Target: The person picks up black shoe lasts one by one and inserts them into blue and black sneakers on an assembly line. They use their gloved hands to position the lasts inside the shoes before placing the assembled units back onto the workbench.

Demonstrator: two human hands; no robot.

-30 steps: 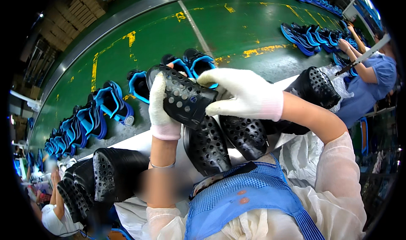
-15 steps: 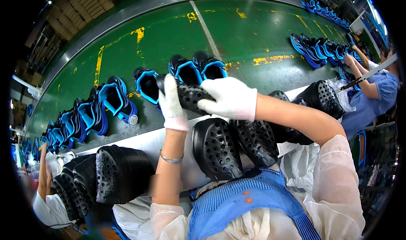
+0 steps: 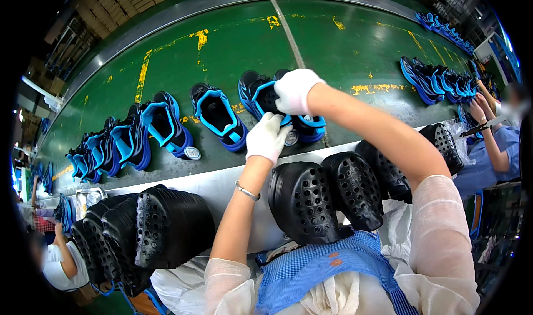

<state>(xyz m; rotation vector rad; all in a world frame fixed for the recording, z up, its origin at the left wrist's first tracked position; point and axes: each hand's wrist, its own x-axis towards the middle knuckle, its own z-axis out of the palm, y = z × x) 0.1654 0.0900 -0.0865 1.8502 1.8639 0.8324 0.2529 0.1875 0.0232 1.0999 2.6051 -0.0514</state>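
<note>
My left hand, in a white glove, has its fingers closed at the heel collar of a black and blue sneaker. Over that shoe's opening, my right hand, gloved too, is curled with the knuckles up; its fingertips are hidden. A dark dotted surface, looking like a black perforated insole, shows inside the shoe. Another sneaker stands partly hidden under my right wrist, and one more is just left of my hands. Stacks of black perforated insoles lie close to my body.
A row of sneakers runs left along the green conveyor; others stand at the right. More insole stacks sit on the metal ledge. Co-workers are at the right and left.
Both hands have moved from holding a black perforated insole in front of me to the sneaker on the conveyor. The insole is no longer between them. My view has shifted slightly.
</note>
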